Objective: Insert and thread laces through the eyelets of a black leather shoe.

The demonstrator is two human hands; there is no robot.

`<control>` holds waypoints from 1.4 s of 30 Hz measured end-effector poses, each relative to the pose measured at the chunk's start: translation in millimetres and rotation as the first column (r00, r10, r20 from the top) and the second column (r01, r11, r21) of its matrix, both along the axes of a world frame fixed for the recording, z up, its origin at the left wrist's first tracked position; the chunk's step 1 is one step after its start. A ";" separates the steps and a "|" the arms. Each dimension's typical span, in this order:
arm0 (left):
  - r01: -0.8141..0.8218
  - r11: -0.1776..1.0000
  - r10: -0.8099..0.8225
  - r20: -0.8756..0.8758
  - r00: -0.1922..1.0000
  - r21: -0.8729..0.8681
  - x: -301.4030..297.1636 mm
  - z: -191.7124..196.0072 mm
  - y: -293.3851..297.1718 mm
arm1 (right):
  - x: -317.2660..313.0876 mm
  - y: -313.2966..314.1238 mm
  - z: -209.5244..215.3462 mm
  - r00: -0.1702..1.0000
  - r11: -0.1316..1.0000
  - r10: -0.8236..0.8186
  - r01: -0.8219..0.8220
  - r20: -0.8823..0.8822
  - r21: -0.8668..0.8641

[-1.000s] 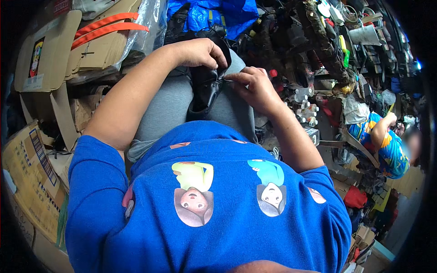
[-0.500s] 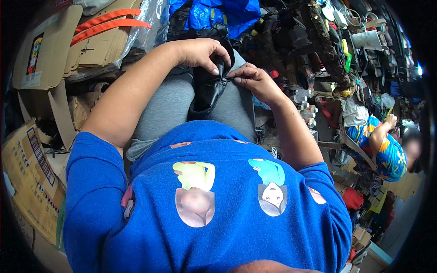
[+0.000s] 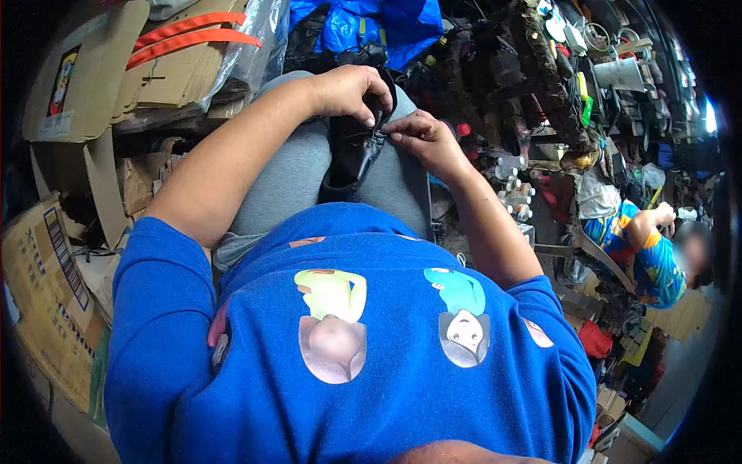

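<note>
Resting on our lap between the grey-clad thighs, the black shoe (image 3: 352, 158) lies where both hands can reach it without extra support. Our left hand (image 3: 348, 91) is clenched over the shoe's upper end to keep it steady, while our right hand (image 3: 423, 139) pinches a small part at the shoe's edge between thumb and fingertips; what it pinches is too small to identify. Cardboard boxes (image 3: 85, 69) stand at our left and a cluttered pile of shoe parts (image 3: 541, 93) at our right, near but untouched.
</note>
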State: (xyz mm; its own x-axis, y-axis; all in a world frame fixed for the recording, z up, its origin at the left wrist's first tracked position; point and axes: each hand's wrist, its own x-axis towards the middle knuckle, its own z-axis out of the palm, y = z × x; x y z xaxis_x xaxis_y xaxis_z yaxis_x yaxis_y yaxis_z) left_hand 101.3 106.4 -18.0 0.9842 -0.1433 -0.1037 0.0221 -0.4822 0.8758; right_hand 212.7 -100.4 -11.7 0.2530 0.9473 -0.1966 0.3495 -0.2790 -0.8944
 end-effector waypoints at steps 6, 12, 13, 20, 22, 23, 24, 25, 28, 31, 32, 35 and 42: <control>-0.530 0.770 0.431 0.323 0.843 0.355 -60.8 32.9 -17.4 | 10.3 7.6 25.9 0.887 0.983 0.012 -0.095 0.463 0.156; -0.290 0.818 0.273 0.109 0.956 0.496 -91.5 41.5 0.1 | 15.8 54.2 23.2 0.686 0.981 0.188 -0.166 0.703 -0.100; -0.404 0.830 0.381 0.139 0.914 0.385 -96.9 46.5 4.0 | 15.8 60.0 27.5 0.732 0.965 0.248 -0.133 0.634 -0.224; -0.903 0.229 0.840 0.395 0.372 0.364 -208.7 91.8 151.4 | -0.8 39.7 20.5 0.756 1.000 0.007 0.002 0.655 -0.012; -0.863 0.075 0.817 0.466 0.340 0.499 -236.2 96.0 171.4 | -9.7 34.1 25.6 0.821 0.995 -0.096 0.075 0.563 0.061; -0.867 0.146 0.825 0.425 0.372 0.476 -244.9 97.5 176.0 | -16.5 33.1 34.8 0.883 0.995 -0.093 0.098 0.460 0.013; -0.868 0.215 0.830 0.385 0.404 0.448 -253.1 97.2 179.4 | -17.2 29.9 32.5 0.885 0.996 -0.088 0.093 0.456 0.013; -0.881 0.245 0.828 0.385 0.407 0.404 -208.9 105.2 125.7 | -12.1 22.0 27.6 0.881 0.998 -0.051 0.029 0.470 0.054; -0.595 0.649 0.479 0.354 0.804 0.474 -131.7 75.9 39.4 | -6.7 5.7 25.0 0.888 0.988 -0.003 -0.069 0.461 0.141; -0.438 0.741 0.352 0.262 0.899 0.508 -102.1 43.3 -1.4 | -10.9 6.7 25.7 0.868 0.969 0.038 -0.154 0.494 0.196; -0.380 0.753 0.328 0.194 0.924 0.536 -96.0 36.5 -6.4 | -11.1 6.9 25.8 0.869 0.972 0.051 -0.156 0.493 0.173; -0.378 0.800 0.322 0.199 0.926 0.466 -93.3 42.4 1.8 | -5.7 1.8 22.5 0.861 0.976 0.050 -0.150 0.506 0.159; -0.760 0.361 0.703 0.378 0.602 0.541 -158.0 74.4 104.2 | -9.2 -8.5 15.9 0.798 0.972 0.032 -0.164 0.602 0.166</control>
State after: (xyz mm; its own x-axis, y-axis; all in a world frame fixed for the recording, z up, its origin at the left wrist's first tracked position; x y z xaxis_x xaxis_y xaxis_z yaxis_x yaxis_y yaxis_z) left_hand -56.7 210.6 56.4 0.6765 0.7040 0.2162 0.5934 -0.6950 0.4061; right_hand 203.5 -109.0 4.2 0.1602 0.9748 0.1555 0.8433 -0.0533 -0.5348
